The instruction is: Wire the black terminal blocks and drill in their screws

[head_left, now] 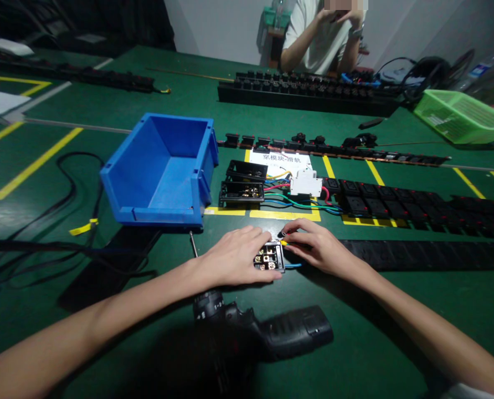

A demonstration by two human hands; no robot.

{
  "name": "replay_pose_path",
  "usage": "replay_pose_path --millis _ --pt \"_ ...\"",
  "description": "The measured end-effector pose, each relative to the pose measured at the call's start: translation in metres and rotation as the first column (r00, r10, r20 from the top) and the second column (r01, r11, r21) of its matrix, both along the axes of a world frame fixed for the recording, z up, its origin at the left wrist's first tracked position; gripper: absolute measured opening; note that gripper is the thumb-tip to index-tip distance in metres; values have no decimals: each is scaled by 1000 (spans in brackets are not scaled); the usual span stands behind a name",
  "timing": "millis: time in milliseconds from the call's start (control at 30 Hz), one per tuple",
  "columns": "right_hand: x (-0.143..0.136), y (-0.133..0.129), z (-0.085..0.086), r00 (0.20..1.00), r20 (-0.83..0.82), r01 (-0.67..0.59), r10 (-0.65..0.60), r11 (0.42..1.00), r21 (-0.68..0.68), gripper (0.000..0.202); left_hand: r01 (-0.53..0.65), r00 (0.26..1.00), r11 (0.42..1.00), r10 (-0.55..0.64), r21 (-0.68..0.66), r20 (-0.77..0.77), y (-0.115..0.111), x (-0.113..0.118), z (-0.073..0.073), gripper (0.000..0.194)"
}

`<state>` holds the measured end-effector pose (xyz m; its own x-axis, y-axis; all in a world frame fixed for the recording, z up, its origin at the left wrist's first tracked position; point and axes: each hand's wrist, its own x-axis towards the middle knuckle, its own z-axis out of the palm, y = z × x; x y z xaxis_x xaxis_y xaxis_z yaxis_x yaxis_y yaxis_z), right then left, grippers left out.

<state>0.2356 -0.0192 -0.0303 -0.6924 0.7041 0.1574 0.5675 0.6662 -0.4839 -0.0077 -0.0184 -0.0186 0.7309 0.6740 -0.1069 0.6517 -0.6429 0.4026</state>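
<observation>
My left hand is closed around a black terminal block housing with brass screw contacts, holding it down on the green table. At its right side, my right hand pinches a wire with a yellow end. A blue wire leaves the housing beneath my right hand. Just in front of my hands lies a black cordless screwdriver, its long bit pointing away past my left wrist. Beyond them, two similar black housings are wired to a white circuit breaker.
A blue bin stands left of centre. Black socket strips run to the right, with a longer black strip nearer me. Black cables lie at left. Across the table are a socket rail, a green basket and a seated person.
</observation>
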Motion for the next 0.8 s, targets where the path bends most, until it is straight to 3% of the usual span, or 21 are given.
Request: replay_pose_path --millis 367,800 --pt "-2 -3 1 995 92 17 -25 996 93 23 -5 1000 1000 5 -9 3 -1 0 2 62" --pt "1 1 -1 998 -67 5 -1 998 61 21 22 1000 1000 -21 -13 9 0 -3 2 62"
